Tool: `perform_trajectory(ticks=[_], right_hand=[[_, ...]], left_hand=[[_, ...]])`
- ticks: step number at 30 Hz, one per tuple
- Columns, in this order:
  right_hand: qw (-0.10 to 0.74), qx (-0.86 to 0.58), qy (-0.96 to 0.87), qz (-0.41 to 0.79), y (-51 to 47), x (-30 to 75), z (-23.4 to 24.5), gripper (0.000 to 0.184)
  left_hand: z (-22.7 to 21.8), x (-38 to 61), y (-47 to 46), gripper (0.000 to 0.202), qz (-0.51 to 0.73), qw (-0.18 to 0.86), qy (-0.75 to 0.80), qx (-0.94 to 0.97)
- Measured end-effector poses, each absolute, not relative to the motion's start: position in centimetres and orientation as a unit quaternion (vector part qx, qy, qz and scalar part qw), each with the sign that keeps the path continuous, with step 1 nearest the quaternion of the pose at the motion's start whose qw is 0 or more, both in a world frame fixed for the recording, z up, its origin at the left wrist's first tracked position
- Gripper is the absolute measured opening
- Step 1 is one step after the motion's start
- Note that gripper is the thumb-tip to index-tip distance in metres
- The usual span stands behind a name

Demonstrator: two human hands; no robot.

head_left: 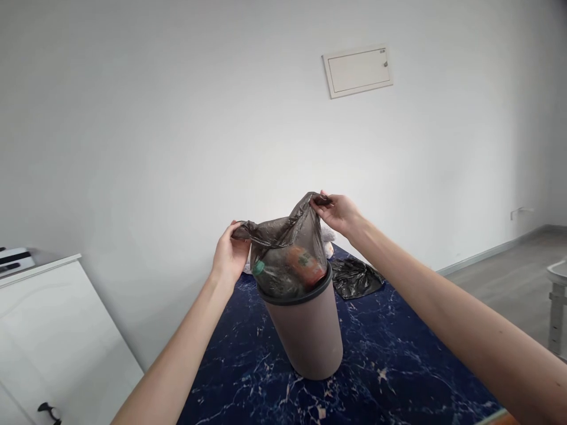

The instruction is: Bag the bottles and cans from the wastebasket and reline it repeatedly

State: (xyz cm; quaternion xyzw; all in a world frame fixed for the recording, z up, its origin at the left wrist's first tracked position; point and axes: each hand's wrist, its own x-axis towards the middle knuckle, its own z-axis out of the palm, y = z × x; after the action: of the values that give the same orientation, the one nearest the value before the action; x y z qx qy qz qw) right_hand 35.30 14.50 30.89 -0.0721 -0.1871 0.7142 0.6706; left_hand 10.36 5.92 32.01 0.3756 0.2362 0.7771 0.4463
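In the head view, both hands are holding up the mouth of a thin, dark, see-through plastic bag (274,233) above a bin. The left hand (230,254) is gripping the bag's left edge, its fingers closing around the gathered film with hardly a gap between thumb and fingers; some of the fingertips are hiding behind the plastic. The right hand (340,213) is pinching the opposite edge — a little higher up — with thumb and fingers drawn together on the film. Between the two hands the mouth of the bag is sagging in loose folds, while its lower part is sitting inside the dark rim (301,299) of the grey-brown bin (308,339).

Through the plastic, an orange-red item (305,265) is showing on the right side, and a green-topped item (259,268) is showing on the left; the film is blurring what exactly they are.

The bin is standing on a table (381,354) with a dark blue, marble-patterned top. A crumpled black bag (357,277) is lying just beside it, to the right, and something white (328,234) is partly showing behind the held bag. Farther off, a white cabinet (66,330) is standing at the left, and a framed panel (358,71) is sitting in the pale wall (199,118) above.
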Motion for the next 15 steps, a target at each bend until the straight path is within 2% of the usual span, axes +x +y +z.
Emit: perform_trajectory(ticks=[1,5,8,15], right_hand=[[0.671,-0.062,-0.192,0.714,14.3,35.3,31.4,0.015],[0.668,-0.021,-0.226,0.709,12.9,35.8,33.6,0.03],[0.665,0.009,-0.253,0.703,11.7,36.1,35.5,0.029],[0.663,0.122,-0.391,0.627,8.7,35.6,40.4,0.025]], left_hand=[[32.7,10.5,5.6,0.021,0.781,0.441,0.229,0.379],[35.9,10.5,4.0,0.024,0.797,0.409,0.203,0.396],[38.5,10.0,2.1,0.027,0.814,0.365,0.183,0.412],[44.0,9.3,-2.9,0.037,0.869,0.18,0.129,0.442]])
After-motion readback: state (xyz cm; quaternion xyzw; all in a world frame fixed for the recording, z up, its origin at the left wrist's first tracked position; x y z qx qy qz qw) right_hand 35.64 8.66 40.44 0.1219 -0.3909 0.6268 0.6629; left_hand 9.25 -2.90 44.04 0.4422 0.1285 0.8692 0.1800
